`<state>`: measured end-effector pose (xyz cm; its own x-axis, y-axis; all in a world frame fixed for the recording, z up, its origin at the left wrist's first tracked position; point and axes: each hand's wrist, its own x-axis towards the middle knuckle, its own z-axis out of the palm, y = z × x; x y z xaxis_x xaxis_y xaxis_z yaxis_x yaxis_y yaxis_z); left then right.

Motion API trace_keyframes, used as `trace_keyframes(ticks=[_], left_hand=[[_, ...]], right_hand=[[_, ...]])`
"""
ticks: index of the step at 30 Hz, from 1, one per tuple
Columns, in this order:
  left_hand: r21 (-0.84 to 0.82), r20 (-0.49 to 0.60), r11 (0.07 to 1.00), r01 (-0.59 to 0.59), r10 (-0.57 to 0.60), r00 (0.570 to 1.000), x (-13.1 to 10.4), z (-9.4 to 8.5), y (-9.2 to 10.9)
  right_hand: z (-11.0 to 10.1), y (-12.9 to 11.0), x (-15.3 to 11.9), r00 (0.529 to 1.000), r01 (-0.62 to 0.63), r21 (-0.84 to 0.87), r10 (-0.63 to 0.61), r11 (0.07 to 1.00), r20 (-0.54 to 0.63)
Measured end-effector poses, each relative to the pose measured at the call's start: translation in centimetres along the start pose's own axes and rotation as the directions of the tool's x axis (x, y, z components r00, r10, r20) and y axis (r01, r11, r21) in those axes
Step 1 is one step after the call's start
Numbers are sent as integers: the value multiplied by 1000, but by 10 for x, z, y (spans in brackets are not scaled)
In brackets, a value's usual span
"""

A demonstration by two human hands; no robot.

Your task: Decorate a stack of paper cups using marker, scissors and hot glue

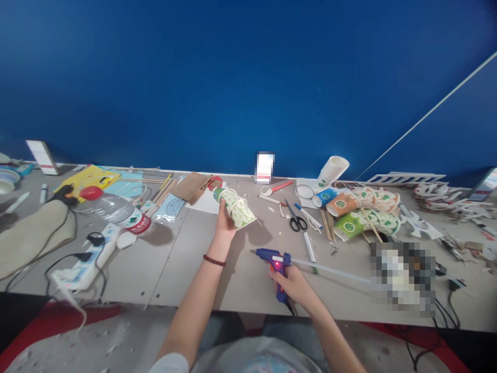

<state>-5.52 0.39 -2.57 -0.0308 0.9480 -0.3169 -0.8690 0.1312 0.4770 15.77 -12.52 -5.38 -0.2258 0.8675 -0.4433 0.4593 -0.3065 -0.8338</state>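
Observation:
My left hand (224, 224) is closed round green-patterned paper cups (239, 210), which it holds tilted above the table, a rim toward the lower right. In my right hand (295, 284) is a blue hot glue gun (277, 259) with a lit red light. Its nozzle points left, and a long clear glue stick (334, 273) runs out of its back to the right. The nozzle and the cups are apart. Beyond the glue gun lie black-handled scissors (298, 223) and a white marker (309, 246).
Orange cups (337, 203) and green cups (349, 225) lie in stacks at the right, by a white cup (337, 167). A plastic bottle (116, 210) lies near a power strip (91, 261) at the left. Brown cardboard (193, 187) and a phone (264, 167) are toward the back.

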Motion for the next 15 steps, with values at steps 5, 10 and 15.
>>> trace_keyframes(ticks=[5,10,15], left_hand=[[-32,-38,999,-10,9,999,0,1,0],[-33,-28,999,23,-24,999,-4,3,2],[-37,-25,995,95,-96,995,-6,4,1]], right_hand=[[-2,11,1,1000,-27,91,28,996,-12],[-1,9,-3,999,17,261,-9,965,-33],[-2,3,-10,990,121,397,-80,910,-117]])
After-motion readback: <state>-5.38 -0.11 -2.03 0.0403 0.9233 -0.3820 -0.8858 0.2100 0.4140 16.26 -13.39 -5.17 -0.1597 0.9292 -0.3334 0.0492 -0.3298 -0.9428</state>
